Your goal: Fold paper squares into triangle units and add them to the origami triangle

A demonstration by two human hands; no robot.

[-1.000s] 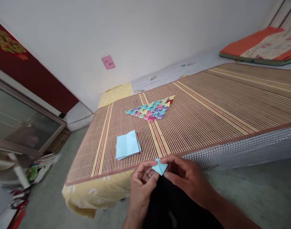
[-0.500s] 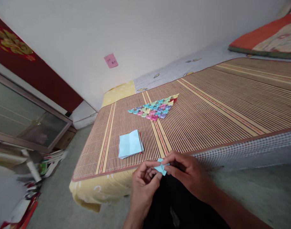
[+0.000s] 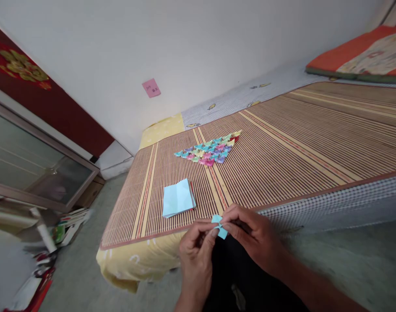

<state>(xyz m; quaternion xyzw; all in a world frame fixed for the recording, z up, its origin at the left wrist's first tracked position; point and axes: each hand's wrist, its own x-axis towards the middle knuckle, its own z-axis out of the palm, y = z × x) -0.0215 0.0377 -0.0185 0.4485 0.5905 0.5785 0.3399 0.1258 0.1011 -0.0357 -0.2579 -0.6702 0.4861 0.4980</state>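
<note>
Between my two hands is a small piece of folded light-blue paper (image 3: 222, 232), held just off the bed's front edge above my dark-clothed lap. My left hand (image 3: 198, 247) pinches its left side between thumb and fingers. My right hand (image 3: 250, 232) grips the right side, thumb and forefinger closed on it. Fingertips cover the paper's middle, so its exact folds are partly hidden. A stack of light-blue square paper sheets (image 3: 177, 198) lies on the mat, beyond my left hand. Farther back, many-coloured folded paper pieces (image 3: 208, 149) sit in slanting rows.
A striped mat (image 3: 269, 151) covers the bed, with a yellow sheet (image 3: 142, 260) hanging over its near corner. An orange folded quilt (image 3: 344, 54) lies at the far right. A pink note (image 3: 151, 88) is stuck to the wall. Clutter (image 3: 45, 264) stands on the floor at left.
My fingers have shifted slightly on the blue paper, which has turned a little; my left thumb has moved up onto it. The camera view has tilted slightly.
</note>
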